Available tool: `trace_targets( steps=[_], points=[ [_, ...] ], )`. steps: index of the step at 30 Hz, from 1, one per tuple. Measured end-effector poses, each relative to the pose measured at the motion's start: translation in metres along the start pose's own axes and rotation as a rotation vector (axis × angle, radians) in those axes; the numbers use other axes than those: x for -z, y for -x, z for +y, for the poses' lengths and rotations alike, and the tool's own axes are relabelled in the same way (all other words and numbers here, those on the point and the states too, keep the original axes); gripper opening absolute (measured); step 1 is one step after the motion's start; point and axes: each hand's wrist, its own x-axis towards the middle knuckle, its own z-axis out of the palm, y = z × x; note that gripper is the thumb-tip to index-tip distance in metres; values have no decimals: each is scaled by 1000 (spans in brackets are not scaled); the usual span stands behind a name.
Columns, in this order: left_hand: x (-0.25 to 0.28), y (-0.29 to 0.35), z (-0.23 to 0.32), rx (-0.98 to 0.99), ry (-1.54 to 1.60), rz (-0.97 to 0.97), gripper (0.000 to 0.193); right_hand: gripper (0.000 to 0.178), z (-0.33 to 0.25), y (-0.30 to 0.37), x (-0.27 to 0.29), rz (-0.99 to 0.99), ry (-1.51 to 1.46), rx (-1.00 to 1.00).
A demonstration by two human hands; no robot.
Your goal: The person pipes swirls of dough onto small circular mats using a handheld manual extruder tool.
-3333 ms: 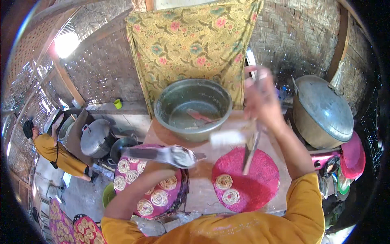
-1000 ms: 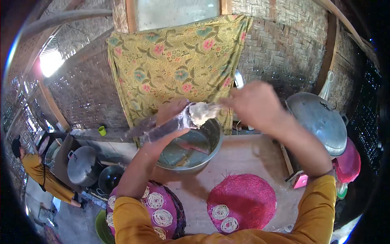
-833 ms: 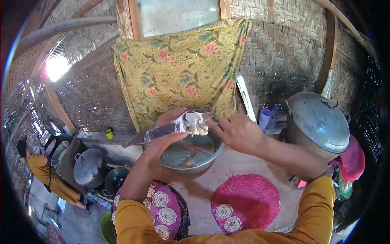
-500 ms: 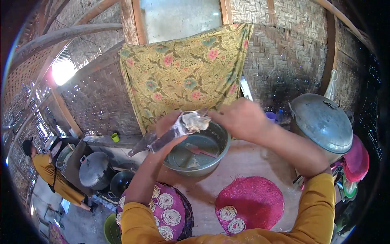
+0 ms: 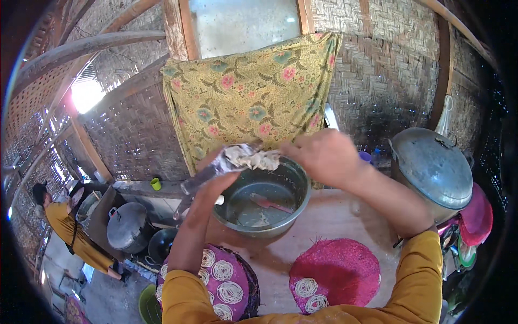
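Head view: left hand (image 5: pixel 219 186) grip wrapped tight round the tool (image 5: pixel 204 175), dough (image 5: pixel 260 160) at its end above the bowl (image 5: pixel 276 231); right hand (image 5: pixel 330 156) curled beside dough, hold unclear; likely working dough into the tool, next move needs steady left support.

Working in a rustic kitchen or small food workshop. Being walled at two o'clock by brown woven bamboo (image 5: pixel 388 81). Seeing a large dull-silver lidded metal pot (image 5: pixel 431 167) at three, a grey lidded metal pot (image 5: pixel 127 224) and a round black wok (image 5: pixel 161 245) at eight. Handling pale doughy paste (image 5: pixel 253 158) at dial centre. Noticing pale stringy coils (image 5: pixel 306 288) on a round pink mat (image 5: pixel 345 264) at five.
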Motion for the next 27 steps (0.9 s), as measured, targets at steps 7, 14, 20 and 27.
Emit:
trace_targets(
  steps=[7, 14, 20, 27],
  points=[
    [-2, 21, -34, 31, 539, -27, 44, 35, -10, 2, -2, -65, -31, 89],
    [26, 13, 37, 67, 39, 209, 35, 28, -44, -8, -89, 394, -936, -502],
    [46, 7, 8, 22, 28, 329, 29, 35, -114, 13, -124, 279, -1359, -521],
    [43, 21, 11, 47, -198, 496, 52, 36, -76, 18, -114, -15, -1512, -757]
  ],
)
